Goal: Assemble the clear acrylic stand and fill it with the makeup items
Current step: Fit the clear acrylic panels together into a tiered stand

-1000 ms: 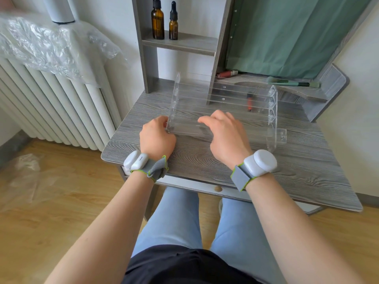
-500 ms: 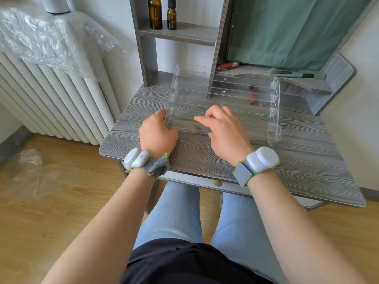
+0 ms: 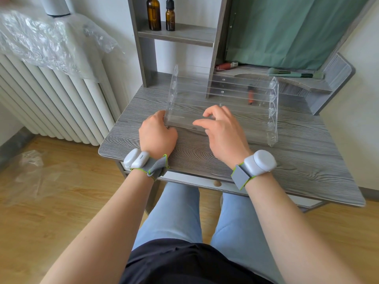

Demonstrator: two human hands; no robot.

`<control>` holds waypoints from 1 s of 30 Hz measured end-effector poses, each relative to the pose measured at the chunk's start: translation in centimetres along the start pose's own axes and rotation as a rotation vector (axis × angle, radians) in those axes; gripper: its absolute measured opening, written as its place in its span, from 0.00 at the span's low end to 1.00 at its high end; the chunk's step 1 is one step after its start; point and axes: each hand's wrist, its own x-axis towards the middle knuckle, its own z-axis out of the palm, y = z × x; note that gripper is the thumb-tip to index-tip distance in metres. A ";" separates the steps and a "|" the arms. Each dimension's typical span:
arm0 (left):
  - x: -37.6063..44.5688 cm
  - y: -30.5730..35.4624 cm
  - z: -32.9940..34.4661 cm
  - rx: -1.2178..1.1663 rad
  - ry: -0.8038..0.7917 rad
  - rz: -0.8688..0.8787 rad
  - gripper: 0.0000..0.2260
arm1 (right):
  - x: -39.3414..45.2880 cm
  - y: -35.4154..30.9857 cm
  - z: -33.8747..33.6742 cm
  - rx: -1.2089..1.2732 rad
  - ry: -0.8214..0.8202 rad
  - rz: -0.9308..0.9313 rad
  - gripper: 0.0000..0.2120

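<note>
Right hand lifted off stand front tier since earlier frame, fingers now spread, loose. Left hand grips stand's near-left corner. Stand upright mid-tabletop; lipstick behind it.

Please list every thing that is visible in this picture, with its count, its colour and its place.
acrylic stand: 1, clear, desk middle
desk: 1, grey wood
dropper bottles: 2, brown, upper shelf
lipstick tube: 1, red, back ledge
makeup brushes: about 2, green, back ledge
small tube: 1, orange, seen through the stand
radiator: 1, white, left
plastic film: clear, on radiator
left hand: at stand's front left corner
right hand: open, over front tier
</note>
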 end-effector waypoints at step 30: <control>0.8 0.0 0.4 0.065 0.051 -0.033 0.13 | -1.4 -1.1 1.0 -0.246 0.070 -0.056 0.23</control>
